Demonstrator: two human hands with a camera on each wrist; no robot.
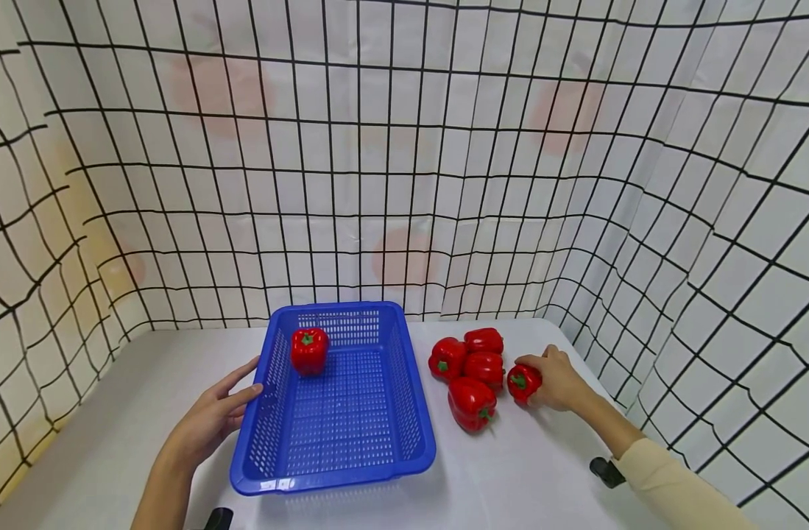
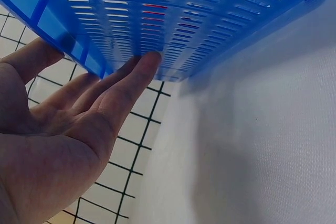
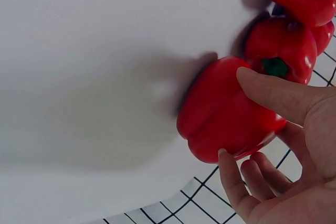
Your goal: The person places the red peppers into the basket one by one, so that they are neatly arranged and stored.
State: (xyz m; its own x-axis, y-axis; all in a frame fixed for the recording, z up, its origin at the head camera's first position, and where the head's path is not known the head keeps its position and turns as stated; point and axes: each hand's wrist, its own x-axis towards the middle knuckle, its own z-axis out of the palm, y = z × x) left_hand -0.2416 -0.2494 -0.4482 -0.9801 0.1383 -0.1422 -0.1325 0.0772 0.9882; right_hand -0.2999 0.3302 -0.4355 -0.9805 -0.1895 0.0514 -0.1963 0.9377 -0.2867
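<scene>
A blue plastic basket [image 1: 338, 478] with slotted walls stands on the white table. My left hand [image 1: 208, 419] holds its left rim, the thumb over the edge; in the left wrist view the fingers [image 2: 123, 90] reach under the rim to the outer wall. One red bell pepper [image 1: 309, 353] is upright inside, at the far left. To the right of the basket, my right hand [image 1: 558, 379] grips another red bell pepper [image 1: 523, 383], thumb on one side and fingertips on the other; in the right wrist view this pepper [image 3: 226, 114] appears close to the table.
Several more red bell peppers [image 1: 472, 403] lie clustered between the basket and my right hand. A white backdrop with black netting [image 1: 391, 177] surrounds the table's back and sides. A small black object [image 1: 606, 471] shows beside the right sleeve.
</scene>
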